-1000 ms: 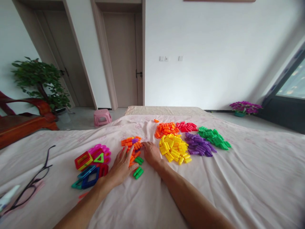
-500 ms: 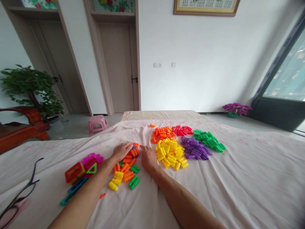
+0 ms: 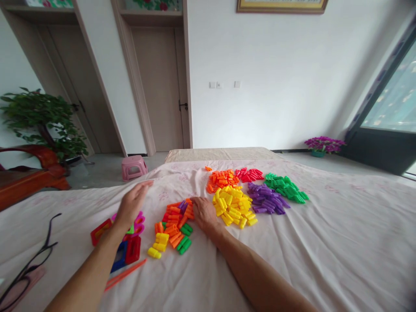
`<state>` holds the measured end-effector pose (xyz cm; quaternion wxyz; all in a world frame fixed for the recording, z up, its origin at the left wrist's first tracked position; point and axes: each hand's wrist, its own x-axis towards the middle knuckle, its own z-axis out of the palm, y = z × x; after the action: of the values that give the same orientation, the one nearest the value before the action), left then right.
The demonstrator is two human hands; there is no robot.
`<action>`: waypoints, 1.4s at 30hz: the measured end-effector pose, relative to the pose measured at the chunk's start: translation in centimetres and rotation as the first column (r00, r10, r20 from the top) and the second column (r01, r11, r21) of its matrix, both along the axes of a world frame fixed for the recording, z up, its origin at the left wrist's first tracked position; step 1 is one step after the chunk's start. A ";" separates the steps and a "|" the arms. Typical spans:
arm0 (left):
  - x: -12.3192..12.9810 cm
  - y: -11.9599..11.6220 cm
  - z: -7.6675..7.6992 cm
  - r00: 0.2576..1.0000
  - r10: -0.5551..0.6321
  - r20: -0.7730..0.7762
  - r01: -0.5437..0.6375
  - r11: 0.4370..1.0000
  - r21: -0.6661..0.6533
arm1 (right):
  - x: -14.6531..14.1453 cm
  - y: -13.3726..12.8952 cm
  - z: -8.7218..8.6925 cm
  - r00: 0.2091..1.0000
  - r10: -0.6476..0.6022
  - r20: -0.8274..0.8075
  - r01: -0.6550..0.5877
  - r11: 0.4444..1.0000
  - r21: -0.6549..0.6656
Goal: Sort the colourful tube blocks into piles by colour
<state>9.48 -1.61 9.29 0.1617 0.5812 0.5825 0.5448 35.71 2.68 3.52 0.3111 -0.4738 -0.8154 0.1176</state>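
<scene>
A mixed pile of orange, red, purple, green and yellow plastic pieces (image 3: pixel 173 219) lies on the cloth-covered table (image 3: pixel 325 242). My right hand (image 3: pixel 204 213) rests at the pile's right edge, fingers bent over an orange piece; whether it grips one is unclear. Raised to the left of the pile, my left hand (image 3: pixel 132 203) is open and holds nothing. Right of my right hand lie sorted heaps: yellow (image 3: pixel 232 206), orange (image 3: pixel 222 180), red (image 3: pixel 249 174), purple (image 3: pixel 267 199) and green (image 3: pixel 286 187).
Flat coloured frame shapes (image 3: pixel 132 249) lie partly behind my left forearm. Two thin orange sticks (image 3: pixel 126 275) are beside them. Eyeglasses (image 3: pixel 30 268) rest at the far left. Beyond the table stand a pink stool (image 3: pixel 134 168) and a wooden chair (image 3: pixel 32 169).
My left hand has lifted off the pile and moved left, uncovering red and orange pieces. More frame shapes and the orange sticks now show. My right hand has barely moved.
</scene>
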 end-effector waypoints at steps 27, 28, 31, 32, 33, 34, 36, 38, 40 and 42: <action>-13.1 -4.9 -8.6 0.846 0.401 0.351 -0.325 0.910 -0.256 | 2.9 5.8 1.8 0.846 -0.137 -0.516 0.126 0.990 -0.055; -13.0 -4.9 -8.7 0.843 0.405 0.353 -0.328 0.909 -0.258 | 3.4 6.3 1.9 0.819 -0.157 -0.553 0.136 0.988 -0.078; -12.9 -4.9 -8.7 0.840 0.409 0.358 -0.331 0.907 -0.259 | 4.8 7.2 1.9 0.760 -0.218 -0.613 0.183 0.976 -0.119; -12.8 -5.0 -8.6 0.839 0.410 0.357 -0.333 0.907 -0.257 | 5.1 7.3 1.9 0.754 -0.233 -0.614 0.201 0.972 -0.123; -12.8 -5.0 -8.6 0.839 0.413 0.355 -0.338 0.906 -0.256 | 5.4 7.4 1.9 0.754 -0.244 -0.609 0.215 0.969 -0.123; -12.7 -5.0 -8.5 0.839 0.416 0.351 -0.342 0.905 -0.254 | 5.6 7.3 1.8 0.763 -0.247 -0.597 0.220 0.968 -0.120; -12.6 -5.1 -8.4 0.840 0.420 0.343 -0.349 0.903 -0.250 | 5.5 6.9 1.7 0.802 -0.228 -0.552 0.205 0.973 -0.105; -12.5 -5.2 -8.1 0.846 0.411 0.340 -0.341 0.907 -0.248 | 4.9 6.3 1.6 0.849 -0.187 -0.494 0.165 0.982 -0.089; -12.3 -5.3 -7.9 0.849 0.409 0.333 -0.337 0.906 -0.255 | 4.0 5.5 1.4 0.896 -0.133 -0.424 0.113 0.991 -0.073; -12.0 -5.4 -7.7 0.863 0.426 0.270 -0.367 0.898 -0.244 | 3.0 4.7 1.2 0.940 -0.078 -0.332 0.066 0.997 -0.047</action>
<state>-2.51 -6.98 1.60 0.1901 0.3359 0.7038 0.5964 38.75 7.38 4.70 0.4404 -0.4819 -0.7309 0.1991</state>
